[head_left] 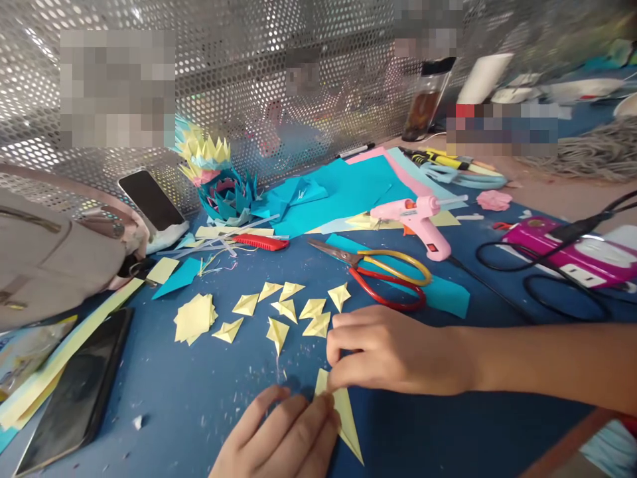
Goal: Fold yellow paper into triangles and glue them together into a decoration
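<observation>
Presently both hands work one yellow paper piece point(343, 411) at the near edge of the blue tabletop point(189, 398): the left hand point(283, 438) presses it flat with fingers extended, closed on nothing, while the right hand point(393, 355) pinches its upper edge between thumb and fingertips. Judged from the layout, work is partway: roughly ten folded yellow units point(293, 312) lie finished just beyond the hands, beside a stack of yellow squares point(194, 318) not yet folded. A layered paper flower point(219, 182) stands further back. Red-handled scissors point(378, 272), a pink glue gun point(418, 219) and a red utility knife point(259, 242) lie among teal sheets point(343, 189). Perforated metal screen point(249, 66) closes the rear; paper scraps litter the surface.
</observation>
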`<action>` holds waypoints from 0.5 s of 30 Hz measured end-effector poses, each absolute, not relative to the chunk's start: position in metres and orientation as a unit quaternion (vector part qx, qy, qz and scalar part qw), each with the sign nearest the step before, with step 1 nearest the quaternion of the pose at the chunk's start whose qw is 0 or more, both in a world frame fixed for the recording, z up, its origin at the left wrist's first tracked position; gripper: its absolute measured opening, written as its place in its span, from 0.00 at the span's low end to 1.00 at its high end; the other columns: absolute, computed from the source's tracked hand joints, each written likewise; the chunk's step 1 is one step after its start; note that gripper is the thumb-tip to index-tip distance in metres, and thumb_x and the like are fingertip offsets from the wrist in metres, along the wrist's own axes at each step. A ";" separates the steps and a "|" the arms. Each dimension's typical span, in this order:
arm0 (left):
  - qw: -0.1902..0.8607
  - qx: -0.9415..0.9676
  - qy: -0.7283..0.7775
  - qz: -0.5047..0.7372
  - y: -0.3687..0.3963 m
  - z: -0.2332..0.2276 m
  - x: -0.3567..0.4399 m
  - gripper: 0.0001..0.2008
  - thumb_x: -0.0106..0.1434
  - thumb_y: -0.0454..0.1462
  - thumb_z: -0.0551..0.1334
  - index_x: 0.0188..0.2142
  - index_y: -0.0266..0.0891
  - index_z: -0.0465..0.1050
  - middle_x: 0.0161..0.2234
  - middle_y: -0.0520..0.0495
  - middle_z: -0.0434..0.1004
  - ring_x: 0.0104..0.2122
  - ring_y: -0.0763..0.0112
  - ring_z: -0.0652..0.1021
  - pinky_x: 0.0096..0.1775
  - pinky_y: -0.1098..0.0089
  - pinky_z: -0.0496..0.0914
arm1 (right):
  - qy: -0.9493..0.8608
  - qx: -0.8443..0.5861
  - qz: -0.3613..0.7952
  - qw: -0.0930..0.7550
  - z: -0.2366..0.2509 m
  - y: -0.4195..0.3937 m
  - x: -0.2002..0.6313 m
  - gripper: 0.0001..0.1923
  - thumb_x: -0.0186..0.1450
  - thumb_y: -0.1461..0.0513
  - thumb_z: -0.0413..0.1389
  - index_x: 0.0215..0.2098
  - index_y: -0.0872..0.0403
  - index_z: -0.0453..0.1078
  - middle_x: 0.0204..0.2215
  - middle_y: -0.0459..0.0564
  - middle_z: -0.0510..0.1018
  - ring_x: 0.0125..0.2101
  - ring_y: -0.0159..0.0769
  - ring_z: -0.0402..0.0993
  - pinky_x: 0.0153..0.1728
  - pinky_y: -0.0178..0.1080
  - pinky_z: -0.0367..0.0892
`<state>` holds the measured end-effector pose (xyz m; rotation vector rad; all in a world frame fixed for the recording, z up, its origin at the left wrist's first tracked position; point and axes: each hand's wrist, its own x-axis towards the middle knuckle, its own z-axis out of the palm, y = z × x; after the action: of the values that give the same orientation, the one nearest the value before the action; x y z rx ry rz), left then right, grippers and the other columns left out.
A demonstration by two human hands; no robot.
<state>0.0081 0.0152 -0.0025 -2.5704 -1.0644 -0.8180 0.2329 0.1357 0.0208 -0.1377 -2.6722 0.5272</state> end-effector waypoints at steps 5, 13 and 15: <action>0.085 -0.884 -0.312 -0.336 0.031 0.000 0.009 0.15 0.75 0.29 0.51 0.41 0.35 0.78 0.36 0.49 0.82 0.35 0.70 0.78 0.46 0.66 0.68 | -0.965 -0.011 0.208 0.158 0.025 0.146 0.233 0.14 0.76 0.63 0.48 0.40 0.54 0.75 0.36 0.48 0.76 0.35 0.33 0.67 0.37 0.36 0.61; 0.029 -0.887 -0.345 -0.304 0.021 0.017 0.006 0.13 0.74 0.32 0.54 0.38 0.36 0.77 0.34 0.49 0.80 0.32 0.70 0.76 0.43 0.65 0.68 | -0.970 0.042 0.186 0.153 0.028 0.148 0.235 0.15 0.76 0.62 0.46 0.38 0.55 0.73 0.35 0.49 0.76 0.34 0.34 0.67 0.37 0.37 0.60; -0.021 -0.879 -0.371 -0.298 0.021 0.020 0.006 0.09 0.73 0.34 0.58 0.37 0.38 0.77 0.34 0.50 0.79 0.32 0.71 0.75 0.40 0.67 0.67 | -0.968 0.052 0.189 0.155 0.028 0.150 0.236 0.15 0.76 0.62 0.46 0.38 0.54 0.74 0.35 0.49 0.76 0.35 0.34 0.67 0.37 0.37 0.60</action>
<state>0.0062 0.0206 0.0196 -2.7991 -1.1814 -0.9483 0.2364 0.1500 0.0279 0.1481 -2.7746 0.5421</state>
